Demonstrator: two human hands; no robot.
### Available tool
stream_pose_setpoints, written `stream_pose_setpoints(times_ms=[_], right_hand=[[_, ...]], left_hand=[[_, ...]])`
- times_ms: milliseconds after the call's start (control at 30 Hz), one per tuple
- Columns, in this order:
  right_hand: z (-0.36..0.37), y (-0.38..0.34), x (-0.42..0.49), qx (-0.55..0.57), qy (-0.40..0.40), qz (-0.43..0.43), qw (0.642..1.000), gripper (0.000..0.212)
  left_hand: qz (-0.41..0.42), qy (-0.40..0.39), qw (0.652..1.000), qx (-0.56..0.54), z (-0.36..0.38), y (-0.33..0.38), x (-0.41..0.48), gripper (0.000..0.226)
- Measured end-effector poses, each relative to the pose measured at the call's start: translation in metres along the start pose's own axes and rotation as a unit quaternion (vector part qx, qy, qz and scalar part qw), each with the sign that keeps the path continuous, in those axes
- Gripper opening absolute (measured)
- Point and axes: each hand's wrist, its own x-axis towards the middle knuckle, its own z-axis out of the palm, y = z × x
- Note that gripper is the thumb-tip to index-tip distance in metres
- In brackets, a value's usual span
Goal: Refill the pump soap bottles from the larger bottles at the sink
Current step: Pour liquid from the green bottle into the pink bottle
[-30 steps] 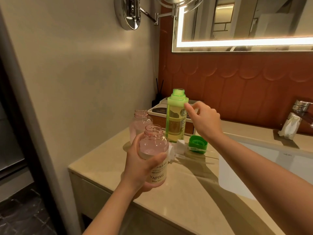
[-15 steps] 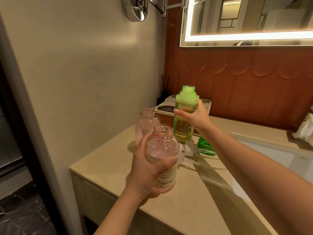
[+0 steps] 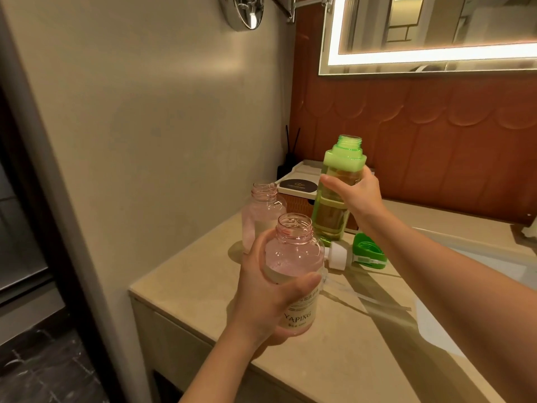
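My left hand (image 3: 263,295) grips an uncapped clear pink soap bottle (image 3: 293,263) with a white label, held above the counter's front left corner. My right hand (image 3: 356,193) grips the tall green bottle (image 3: 334,210) just below its shoulder; the bottle is uncapped, upright and tilted slightly, holding yellowish liquid. A second open pink bottle (image 3: 261,210) stands on the counter behind the first. The green cap (image 3: 367,251) and a white pump head (image 3: 337,254) lie on the counter beside the green bottle's base.
The beige stone counter (image 3: 334,344) ends at a wall on the left. A tray box (image 3: 299,187) and a reed diffuser (image 3: 287,161) sit at the back corner. The white sink basin (image 3: 494,266) lies to the right, with a lit mirror (image 3: 430,33) above.
My right hand reached the green bottle, closed round it and has raised it a little off the counter. My left hand keeps holding the pink bottle.
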Motion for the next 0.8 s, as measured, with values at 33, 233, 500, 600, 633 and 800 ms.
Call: stream_pose_setpoints(times_ms=[33, 233, 500, 600, 633, 800], right_hand=[[-0.002, -0.003, 0.001, 0.005, 0.006, -0.005, 1.0, 0.056], [-0.015, -0.027, 0.003, 0.048, 0.017, -0.023, 0.998, 0.051], [-0.046, -0.06, -0.02, 0.053, 0.011, -0.057, 0.997, 0.045], [-0.055, -0.068, -0.034, 0.056, -0.002, -0.067, 0.996, 0.041], [-0.061, -0.072, -0.04, 0.059, -0.005, -0.07, 0.996, 0.042], [-0.095, -0.087, -0.071, 0.044, -0.02, -0.09, 0.995, 0.042]], left_hand=[[-0.002, 0.0, 1.0, -0.001, 0.0, 0.0, 0.0, 0.08], [-0.01, 0.012, 1.0, 0.0, 0.002, 0.001, -0.001, 0.081], [-0.026, 0.021, 0.999, 0.003, 0.005, 0.01, -0.005, 0.074], [-0.026, 0.031, 0.999, 0.003, 0.003, 0.009, -0.005, 0.076], [-0.025, 0.03, 0.999, 0.005, 0.004, 0.012, -0.006, 0.077], [-0.025, 0.024, 0.999, -0.001, 0.017, 0.018, -0.017, 0.079]])
